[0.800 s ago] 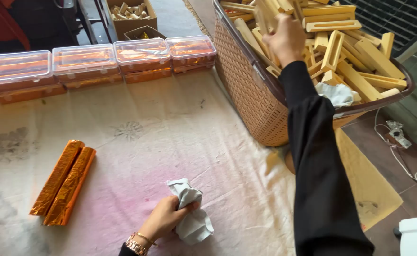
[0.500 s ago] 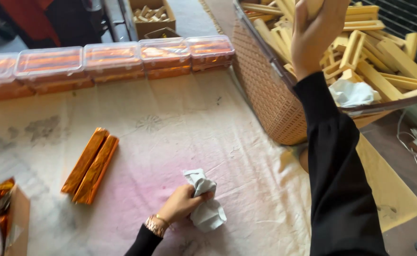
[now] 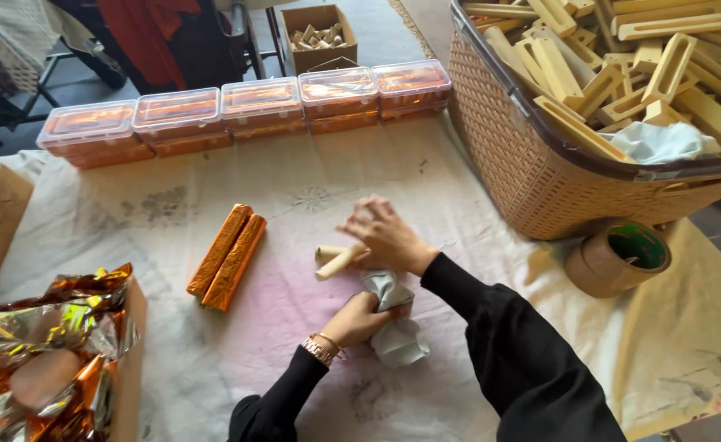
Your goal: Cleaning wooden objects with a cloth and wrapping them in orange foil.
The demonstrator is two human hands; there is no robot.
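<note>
While both hands met over the cloth-covered tabletop [image 3: 172, 344], the scene stood so:
Right hand: the right hand [image 3: 386, 237] had its grip closed around one end of a pale wooden block [image 3: 337, 260], which lay nearly level and pointed to the person's left.
Left hand: the left hand [image 3: 359, 319] was fisted shut on a crumpled grey rag [image 3: 397, 331], just below the right hand and touching it.
Wooden block: near the middle of the tabletop, just right of two orange foil-wrapped bars [image 3: 228, 257] lying side by side.
Far edge: a row of clear lidded boxes [image 3: 254, 106] with orange contents.
Right side: a woven basket [image 3: 508, 139] heaped with pale wooden pieces, a roll of brown tape [image 3: 618, 258] beside it.
Left corner: crumpled orange and silver foil [image 3: 49, 344].
</note>
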